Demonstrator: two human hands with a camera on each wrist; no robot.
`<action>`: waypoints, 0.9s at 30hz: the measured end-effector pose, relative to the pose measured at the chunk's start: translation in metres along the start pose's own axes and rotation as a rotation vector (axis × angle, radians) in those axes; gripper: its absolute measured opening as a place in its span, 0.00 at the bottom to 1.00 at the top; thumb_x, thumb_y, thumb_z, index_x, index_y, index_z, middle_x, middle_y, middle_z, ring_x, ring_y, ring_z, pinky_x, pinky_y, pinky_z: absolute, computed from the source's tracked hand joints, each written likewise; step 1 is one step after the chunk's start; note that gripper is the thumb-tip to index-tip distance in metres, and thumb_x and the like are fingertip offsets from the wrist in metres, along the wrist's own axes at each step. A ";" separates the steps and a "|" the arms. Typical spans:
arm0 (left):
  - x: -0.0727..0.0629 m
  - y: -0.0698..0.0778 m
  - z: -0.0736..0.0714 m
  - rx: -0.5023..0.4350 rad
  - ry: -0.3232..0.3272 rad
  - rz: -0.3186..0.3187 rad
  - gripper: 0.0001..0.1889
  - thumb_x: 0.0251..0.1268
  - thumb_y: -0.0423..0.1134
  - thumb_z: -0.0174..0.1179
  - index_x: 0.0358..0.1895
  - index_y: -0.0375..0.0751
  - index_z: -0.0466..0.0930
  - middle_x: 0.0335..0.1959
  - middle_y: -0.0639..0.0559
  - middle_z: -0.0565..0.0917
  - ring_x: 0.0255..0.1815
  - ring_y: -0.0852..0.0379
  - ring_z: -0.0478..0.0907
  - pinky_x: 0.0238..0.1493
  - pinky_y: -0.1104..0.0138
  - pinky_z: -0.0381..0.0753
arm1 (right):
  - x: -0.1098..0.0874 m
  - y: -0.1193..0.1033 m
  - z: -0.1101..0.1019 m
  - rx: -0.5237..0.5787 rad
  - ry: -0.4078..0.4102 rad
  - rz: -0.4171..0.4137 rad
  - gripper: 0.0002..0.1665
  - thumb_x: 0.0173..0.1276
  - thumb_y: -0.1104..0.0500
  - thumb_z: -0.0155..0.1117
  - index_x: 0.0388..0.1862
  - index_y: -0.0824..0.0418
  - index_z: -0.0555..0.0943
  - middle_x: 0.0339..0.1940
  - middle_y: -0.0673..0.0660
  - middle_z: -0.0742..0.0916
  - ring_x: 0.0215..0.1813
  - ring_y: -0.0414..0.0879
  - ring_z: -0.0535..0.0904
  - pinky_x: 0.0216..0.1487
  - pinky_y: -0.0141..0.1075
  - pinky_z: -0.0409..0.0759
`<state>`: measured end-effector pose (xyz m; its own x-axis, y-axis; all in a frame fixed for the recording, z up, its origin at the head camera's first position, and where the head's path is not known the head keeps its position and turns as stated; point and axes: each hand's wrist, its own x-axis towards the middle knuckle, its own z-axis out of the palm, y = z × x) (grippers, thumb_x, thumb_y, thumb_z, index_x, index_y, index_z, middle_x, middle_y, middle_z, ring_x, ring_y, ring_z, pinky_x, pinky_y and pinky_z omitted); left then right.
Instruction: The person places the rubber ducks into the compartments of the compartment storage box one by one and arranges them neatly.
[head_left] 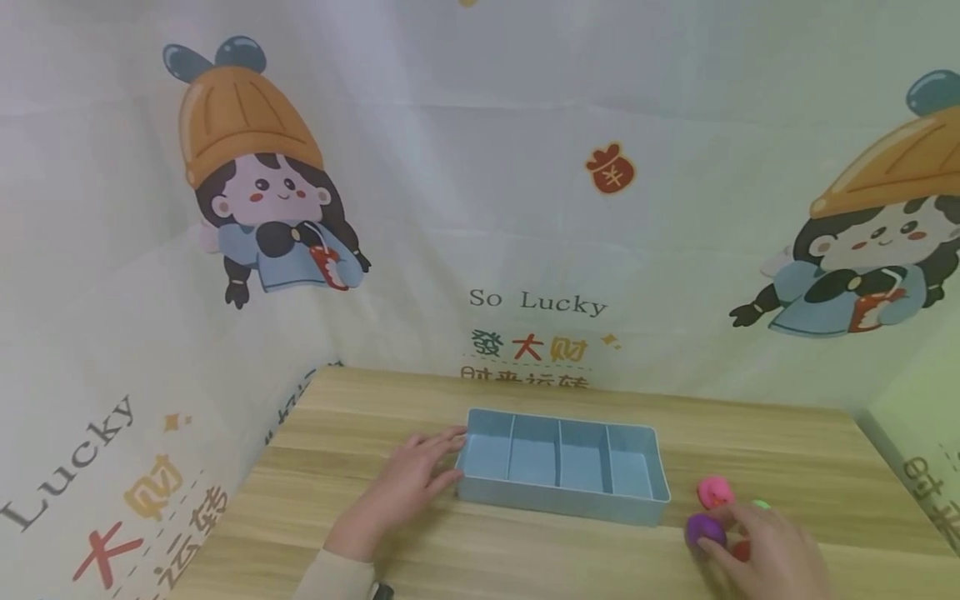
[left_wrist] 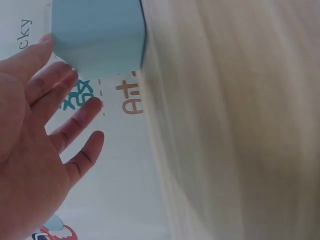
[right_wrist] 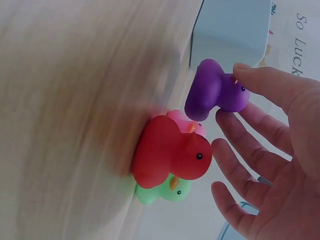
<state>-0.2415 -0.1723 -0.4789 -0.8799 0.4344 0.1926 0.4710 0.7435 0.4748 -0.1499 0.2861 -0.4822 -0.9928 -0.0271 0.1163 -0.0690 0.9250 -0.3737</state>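
- Purple duck (head_left: 701,527) up front, R-hand grip (head_left: 780,546) pinching its head, thumb vs. fingertips, other fingers loose; prob. leaves body free.
- Red duck (right_wrist: 156,152), green duck (right_wrist: 162,191), pink duck (head_left: 712,490) bunched alongside, prob. for quick reach.
- L-hand grip (head_left: 405,483), fingers spread, nothing held, touching blue tray's (head_left: 555,498) L end, prob. steadying.
- Tray's R edge apart fr. ducks; desk (head_left: 600,558) betw. gives moving room.
- Desk's back edge meets printed cloth (head_left: 420,167).
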 end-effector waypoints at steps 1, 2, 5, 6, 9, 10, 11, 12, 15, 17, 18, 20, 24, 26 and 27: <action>0.000 0.000 -0.001 0.008 0.000 -0.003 0.28 0.74 0.45 0.62 0.73 0.43 0.73 0.79 0.56 0.69 0.67 0.47 0.73 0.70 0.44 0.73 | 0.000 0.000 -0.001 0.003 0.008 -0.009 0.23 0.58 0.44 0.80 0.48 0.52 0.87 0.41 0.49 0.91 0.35 0.39 0.81 0.37 0.40 0.83; 0.000 0.000 -0.002 0.012 -0.002 -0.008 0.28 0.74 0.46 0.63 0.73 0.44 0.73 0.79 0.57 0.68 0.67 0.47 0.73 0.70 0.44 0.73 | -0.001 -0.001 -0.001 0.003 0.015 -0.014 0.23 0.58 0.44 0.80 0.48 0.52 0.87 0.42 0.49 0.91 0.36 0.39 0.81 0.38 0.41 0.83; 0.000 0.000 -0.003 0.037 -0.005 -0.010 0.28 0.74 0.46 0.63 0.73 0.44 0.73 0.80 0.58 0.68 0.68 0.47 0.73 0.71 0.43 0.73 | -0.001 -0.003 -0.003 -0.013 0.020 -0.007 0.24 0.58 0.41 0.79 0.49 0.51 0.87 0.41 0.48 0.91 0.37 0.41 0.81 0.40 0.43 0.81; 0.000 0.000 -0.003 0.041 -0.008 -0.011 0.28 0.74 0.46 0.63 0.73 0.44 0.73 0.80 0.58 0.68 0.68 0.47 0.73 0.71 0.43 0.73 | -0.001 -0.004 -0.004 -0.015 0.022 -0.005 0.24 0.58 0.41 0.79 0.48 0.52 0.87 0.41 0.48 0.91 0.38 0.42 0.81 0.41 0.43 0.81; 0.001 -0.001 -0.003 0.048 -0.018 -0.010 0.28 0.74 0.48 0.62 0.73 0.45 0.73 0.80 0.59 0.67 0.69 0.46 0.73 0.72 0.42 0.72 | -0.001 -0.006 -0.006 -0.016 0.049 -0.016 0.22 0.58 0.43 0.80 0.47 0.53 0.87 0.39 0.49 0.90 0.40 0.45 0.82 0.41 0.46 0.83; 0.001 -0.001 -0.003 0.047 -0.020 -0.010 0.28 0.74 0.48 0.62 0.74 0.45 0.73 0.80 0.59 0.67 0.69 0.46 0.73 0.72 0.42 0.72 | -0.002 -0.006 -0.006 -0.010 0.064 -0.023 0.21 0.58 0.44 0.80 0.46 0.53 0.87 0.39 0.49 0.90 0.40 0.45 0.83 0.41 0.46 0.85; 0.001 0.000 -0.002 0.046 -0.016 -0.006 0.28 0.74 0.48 0.62 0.73 0.45 0.73 0.80 0.59 0.68 0.68 0.46 0.73 0.71 0.42 0.73 | -0.002 -0.007 -0.006 -0.008 0.078 -0.033 0.21 0.58 0.45 0.81 0.45 0.54 0.87 0.39 0.50 0.90 0.40 0.46 0.84 0.41 0.47 0.86; 0.001 0.000 -0.002 0.043 -0.016 -0.005 0.28 0.74 0.48 0.62 0.73 0.45 0.73 0.80 0.59 0.68 0.68 0.46 0.73 0.71 0.42 0.73 | -0.003 -0.008 -0.007 -0.003 0.087 -0.041 0.20 0.58 0.46 0.81 0.45 0.54 0.87 0.40 0.50 0.90 0.41 0.47 0.84 0.41 0.48 0.86; 0.001 -0.001 -0.001 0.034 -0.004 -0.006 0.28 0.73 0.47 0.63 0.73 0.45 0.73 0.80 0.58 0.68 0.67 0.47 0.73 0.70 0.43 0.73 | -0.002 -0.011 -0.008 0.004 0.103 -0.057 0.20 0.58 0.48 0.81 0.45 0.55 0.87 0.41 0.51 0.91 0.42 0.49 0.85 0.43 0.50 0.87; 0.000 -0.002 0.000 0.032 0.001 -0.004 0.28 0.73 0.47 0.63 0.73 0.45 0.74 0.79 0.57 0.69 0.67 0.47 0.73 0.70 0.43 0.73 | -0.001 -0.013 -0.008 0.003 0.112 -0.064 0.20 0.58 0.48 0.81 0.45 0.55 0.87 0.41 0.52 0.91 0.43 0.51 0.85 0.44 0.51 0.87; 0.000 -0.002 0.000 0.031 0.000 -0.006 0.28 0.73 0.47 0.63 0.73 0.45 0.73 0.80 0.57 0.68 0.67 0.47 0.73 0.71 0.43 0.73 | -0.001 -0.013 -0.009 0.005 0.119 -0.073 0.20 0.58 0.48 0.81 0.45 0.55 0.87 0.41 0.52 0.91 0.44 0.52 0.85 0.43 0.52 0.87; 0.000 -0.002 0.000 0.042 0.004 -0.002 0.28 0.73 0.47 0.63 0.73 0.45 0.73 0.79 0.57 0.69 0.67 0.48 0.73 0.70 0.44 0.74 | 0.000 -0.014 -0.009 0.002 0.143 -0.088 0.20 0.57 0.48 0.82 0.44 0.56 0.87 0.40 0.52 0.91 0.44 0.52 0.85 0.43 0.52 0.86; 0.000 -0.002 0.001 0.061 0.007 -0.001 0.28 0.73 0.48 0.63 0.73 0.45 0.74 0.79 0.59 0.69 0.67 0.49 0.73 0.71 0.45 0.74 | 0.003 -0.017 -0.010 -0.006 0.215 -0.146 0.20 0.55 0.49 0.83 0.43 0.54 0.88 0.36 0.49 0.90 0.40 0.49 0.85 0.37 0.43 0.83; 0.000 -0.002 0.001 0.058 0.005 -0.009 0.28 0.73 0.48 0.63 0.73 0.46 0.74 0.79 0.60 0.68 0.68 0.49 0.73 0.71 0.45 0.74 | 0.004 -0.020 -0.011 -0.010 0.249 -0.171 0.20 0.54 0.50 0.84 0.43 0.53 0.88 0.34 0.47 0.89 0.39 0.47 0.84 0.36 0.41 0.81; 0.000 -0.002 0.000 0.057 0.002 -0.013 0.28 0.73 0.48 0.63 0.73 0.46 0.74 0.79 0.61 0.68 0.68 0.49 0.73 0.71 0.44 0.73 | 0.005 -0.021 -0.012 -0.011 0.259 -0.181 0.20 0.54 0.51 0.84 0.44 0.53 0.88 0.34 0.47 0.89 0.39 0.47 0.84 0.37 0.42 0.82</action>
<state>-0.2422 -0.1734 -0.4800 -0.8862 0.4234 0.1883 0.4621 0.7770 0.4274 -0.1523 0.2709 -0.4625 -0.9066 -0.0956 0.4109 -0.2400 0.9179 -0.3159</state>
